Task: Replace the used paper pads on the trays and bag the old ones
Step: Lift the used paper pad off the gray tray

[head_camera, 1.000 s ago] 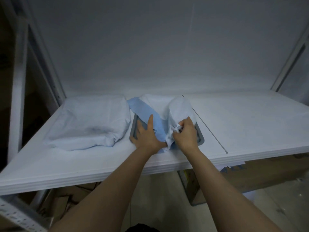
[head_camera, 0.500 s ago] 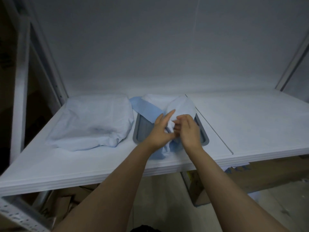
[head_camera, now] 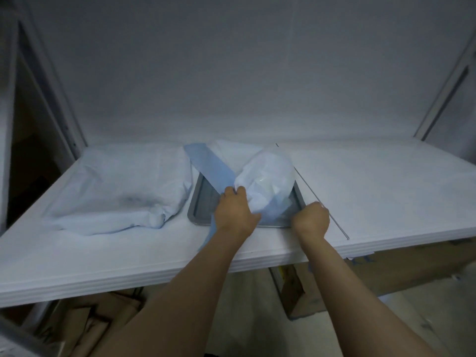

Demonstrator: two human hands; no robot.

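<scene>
White shelf (head_camera: 373,189) spans mid-frame, front edge layered. Directly on it: crumpled pale-blue bundle (head_camera: 123,191) with dark smudge, left of centre; grey tray (head_camera: 192,207) at centre, just beside the bundle. Thin straight seam (head_camera: 340,228) runs diagonally across the board, right of the tray.

White shelf (head_camera: 386,202) fills the view. Flattened cardboard (head_camera: 98,320) is heaped under its left end, a brown box (head_camera: 401,269) sits under its right, and a grey post (head_camera: 69,124) rises at its back-left corner.
</scene>
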